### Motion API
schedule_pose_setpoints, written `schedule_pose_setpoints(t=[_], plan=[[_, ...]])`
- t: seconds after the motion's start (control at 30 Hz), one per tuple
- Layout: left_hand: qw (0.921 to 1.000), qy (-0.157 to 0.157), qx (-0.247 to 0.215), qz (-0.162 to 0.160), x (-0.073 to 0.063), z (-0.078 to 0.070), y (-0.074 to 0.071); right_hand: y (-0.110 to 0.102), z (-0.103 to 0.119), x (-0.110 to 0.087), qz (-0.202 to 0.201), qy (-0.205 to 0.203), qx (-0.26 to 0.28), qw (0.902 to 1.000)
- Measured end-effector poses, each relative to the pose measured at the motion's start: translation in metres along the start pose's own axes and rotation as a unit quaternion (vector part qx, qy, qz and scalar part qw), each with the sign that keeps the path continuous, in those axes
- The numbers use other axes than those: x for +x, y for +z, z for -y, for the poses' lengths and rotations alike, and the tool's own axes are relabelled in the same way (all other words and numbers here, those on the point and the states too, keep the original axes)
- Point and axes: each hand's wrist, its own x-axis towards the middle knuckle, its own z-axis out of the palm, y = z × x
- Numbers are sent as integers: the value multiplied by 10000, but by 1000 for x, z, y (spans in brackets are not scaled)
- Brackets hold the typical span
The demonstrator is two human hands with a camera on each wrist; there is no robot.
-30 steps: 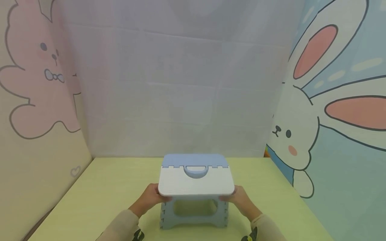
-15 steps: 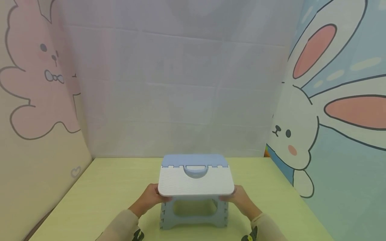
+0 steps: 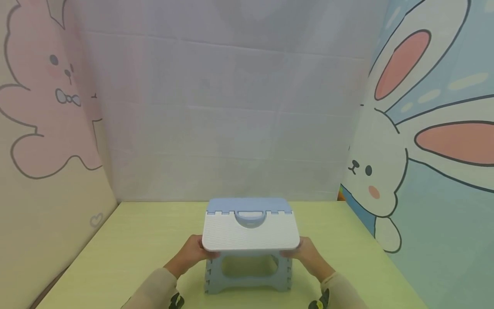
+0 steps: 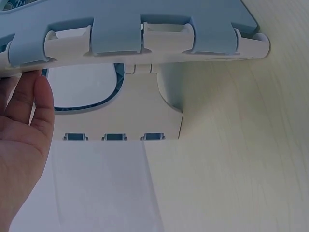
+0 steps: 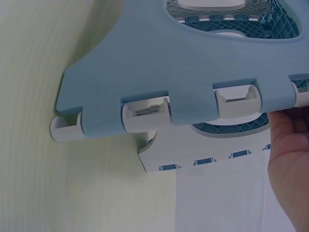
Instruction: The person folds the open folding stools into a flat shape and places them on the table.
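An unfolded folding step stool stands upright on the table, its top part white and part blue with a blue carry handle in the middle. My left hand grips the top's left side, fingers tucked under the rim. On the opposite side my right hand holds the rim likewise, part of its fingers hidden beneath the top. In the left wrist view the left hand reaches up to the stool's hinged edge. The right wrist view shows the right hand against the blue leg panel.
The pale yellow table extends around the stool. A white sheet hangs behind it. Printed walls with a pink cartoon animal and a white rabbit enclose the left and right sides.
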Motion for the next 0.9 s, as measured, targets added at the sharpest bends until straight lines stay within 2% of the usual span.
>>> schedule_pose_setpoints(t=[0.23, 0.5, 0.63, 0.9], plan=[[9998, 21, -115, 129, -1, -3, -1, 1, 2, 2, -209, 149, 51, 9997], [9999, -90, 48, 124, -1, -5, -2, 1, 1, 2, -168, 170, -18, 9997], [9999, -80, 5, 149, -1, -4, -2, 1, 1, 2, -158, 184, 108, 9996], [9997, -45, -56, 214, -1, -3, -3, 1, 3, 3, -170, 224, 25, 9996]])
